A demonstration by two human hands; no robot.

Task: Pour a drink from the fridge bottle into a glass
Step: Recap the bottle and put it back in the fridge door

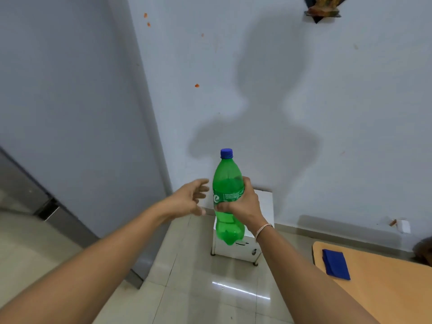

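Your right hand (243,204) grips a green plastic soda bottle (228,183) around its labelled middle, fingers curled round the front and thumb up the side, holding it upright in the air in front of the pale wall (327,101); its blue screw cap (226,153) is on, and how much drink is inside you cannot tell through the tinted plastic. Your left hand (190,197) hovers just beside the bottle, not touching it, fingers spread and loosely bent, holding nothing. A thin band (263,230) circles your right wrist. Below the bottle, a small white boxy unit (261,230) stands on glossy beige floor tiles (210,295). At the lower right, a folded blue cloth (336,264) lies on a smooth tan tabletop (385,288) with a rounded corner
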